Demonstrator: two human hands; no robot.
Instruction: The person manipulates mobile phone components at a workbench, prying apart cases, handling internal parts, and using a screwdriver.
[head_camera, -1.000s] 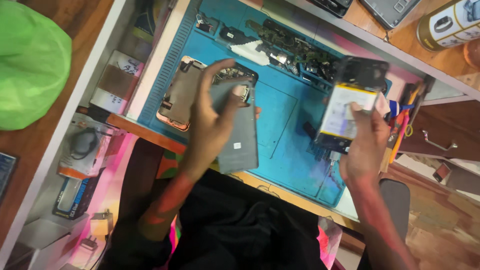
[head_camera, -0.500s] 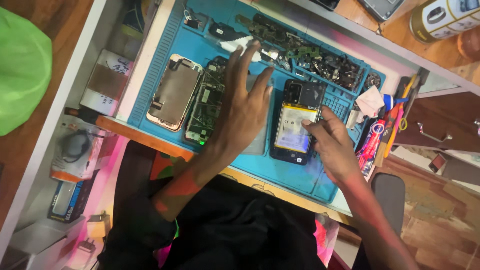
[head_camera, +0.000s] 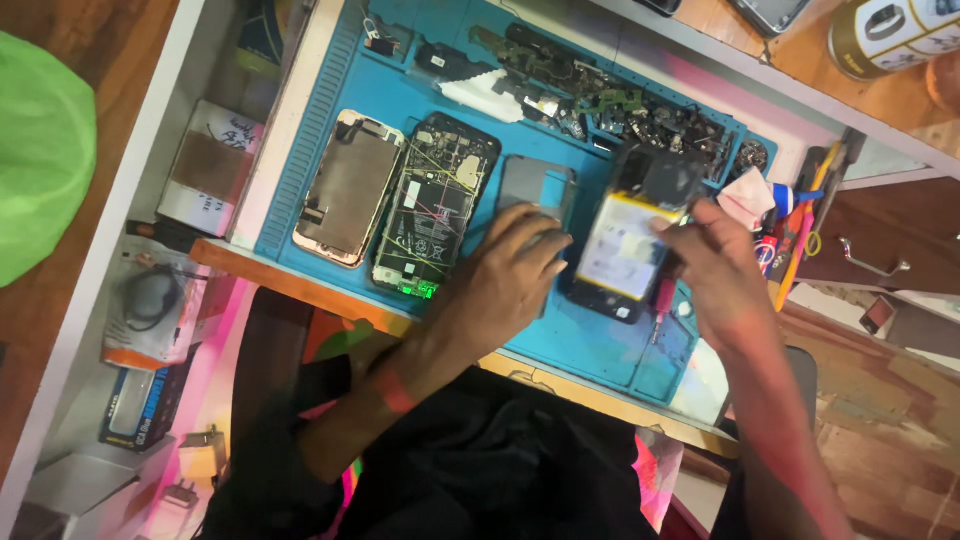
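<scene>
left hand (head_camera: 505, 275) flat on grey back cover (head_camera: 535, 190) | right hand (head_camera: 715, 265) on opened phone (head_camera: 630, 245)

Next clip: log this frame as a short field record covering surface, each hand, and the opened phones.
surface: blue repair mat on a desk
left hand: left hand rests flat on a grey back cover
right hand: right hand is at the right edge of the opened phone with a yellow-white battery; grip unclear
other phones: opened phone with exposed circuit board and a gold-rimmed phone frame, side by side left of the hands, untouched
mat top edge: small loose parts and a white cloth
</scene>
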